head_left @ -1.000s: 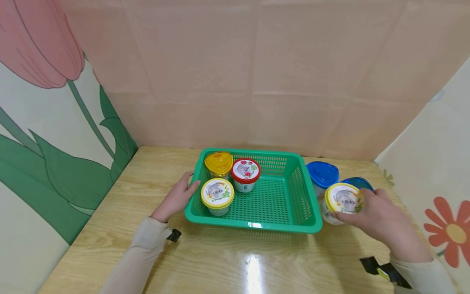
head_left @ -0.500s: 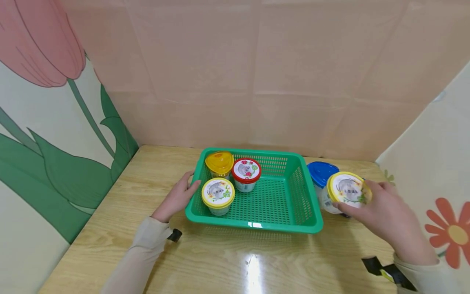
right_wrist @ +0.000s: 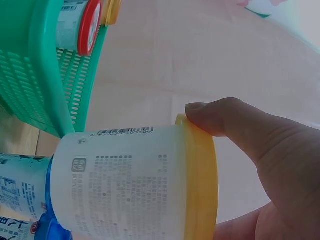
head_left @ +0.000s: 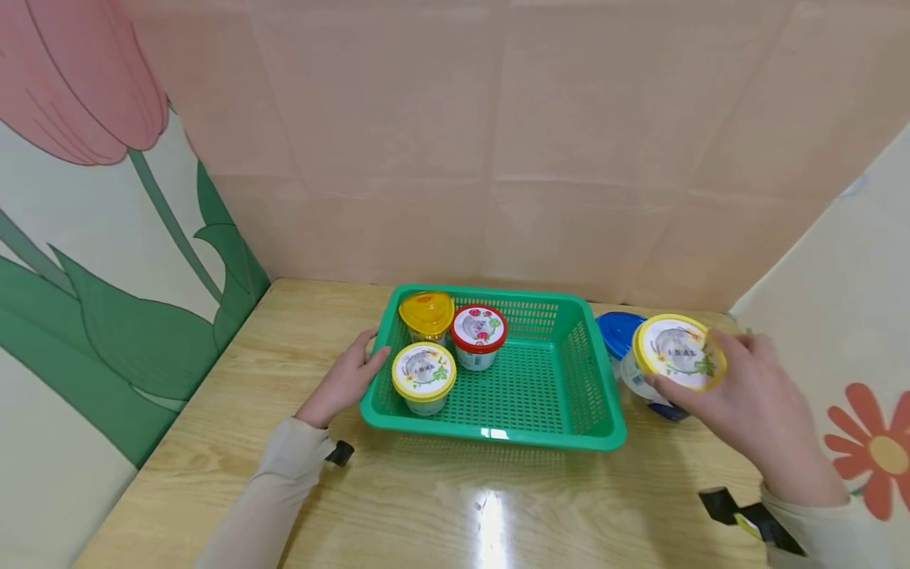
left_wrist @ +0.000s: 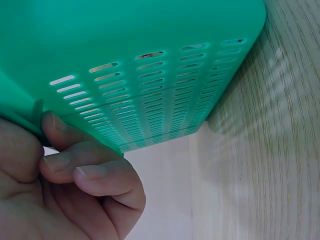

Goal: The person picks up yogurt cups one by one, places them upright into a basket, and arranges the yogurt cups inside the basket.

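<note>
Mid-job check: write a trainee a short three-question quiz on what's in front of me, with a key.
1. What colour is the lid of the tub in the right hand: A) blue, B) red, C) yellow?
2. True or false: in the head view, the left hand grips the left end of the green basket.
3. How many tubs stand inside the green basket?

Key: 1: C. 2: True. 3: Three: an amber-lidded one, a red-lidded one and a yellow-lidded one.

indoor corner, exact sort unclear; tulip mural (head_left: 114, 308); wood-grain table (head_left: 398, 506)
</note>
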### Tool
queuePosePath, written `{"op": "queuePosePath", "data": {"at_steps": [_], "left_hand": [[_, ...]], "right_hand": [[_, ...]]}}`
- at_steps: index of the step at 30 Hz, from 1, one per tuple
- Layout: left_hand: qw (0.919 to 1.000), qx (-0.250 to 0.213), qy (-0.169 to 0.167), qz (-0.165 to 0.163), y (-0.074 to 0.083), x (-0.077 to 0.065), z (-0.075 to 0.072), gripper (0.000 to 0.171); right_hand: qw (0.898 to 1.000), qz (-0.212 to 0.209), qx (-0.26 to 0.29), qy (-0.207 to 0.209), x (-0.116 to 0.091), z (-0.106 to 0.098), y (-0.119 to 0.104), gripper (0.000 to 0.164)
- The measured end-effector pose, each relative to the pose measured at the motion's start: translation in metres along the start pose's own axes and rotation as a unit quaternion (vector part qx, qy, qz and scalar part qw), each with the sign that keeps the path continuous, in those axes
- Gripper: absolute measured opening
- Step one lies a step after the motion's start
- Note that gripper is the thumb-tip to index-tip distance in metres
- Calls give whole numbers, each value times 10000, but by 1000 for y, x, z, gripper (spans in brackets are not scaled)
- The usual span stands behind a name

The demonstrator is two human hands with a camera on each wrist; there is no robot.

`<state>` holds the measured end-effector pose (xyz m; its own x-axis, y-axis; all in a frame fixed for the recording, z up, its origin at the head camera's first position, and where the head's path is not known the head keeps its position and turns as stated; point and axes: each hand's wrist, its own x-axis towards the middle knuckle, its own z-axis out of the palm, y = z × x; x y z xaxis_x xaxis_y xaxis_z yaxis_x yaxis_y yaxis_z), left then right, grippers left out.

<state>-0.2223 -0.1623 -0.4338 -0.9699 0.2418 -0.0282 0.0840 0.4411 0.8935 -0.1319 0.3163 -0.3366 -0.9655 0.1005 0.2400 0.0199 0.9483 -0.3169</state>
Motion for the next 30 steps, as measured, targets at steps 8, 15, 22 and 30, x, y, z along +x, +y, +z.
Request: {"op": "queuePosePath", "data": {"at_steps": [8, 15, 22, 30], "left_hand": [[9999, -98, -16, -49, -3, 1, 0, 60], [9998, -145, -95, -134, -3, 4, 0, 59], [9998, -195, -26, -37, -3, 2, 0, 59], [9999, -144, -20, -27, -4, 3, 0, 59]], "right_hand": [[9994, -21, 259, 233, 2, -3, -9, 105], [9988, -23, 311, 379, 5, -4, -14, 105], [9974, -133, 404, 590, 7, -5, -25, 104], [9953, -294, 509, 766, 10, -6, -33, 103]]}}
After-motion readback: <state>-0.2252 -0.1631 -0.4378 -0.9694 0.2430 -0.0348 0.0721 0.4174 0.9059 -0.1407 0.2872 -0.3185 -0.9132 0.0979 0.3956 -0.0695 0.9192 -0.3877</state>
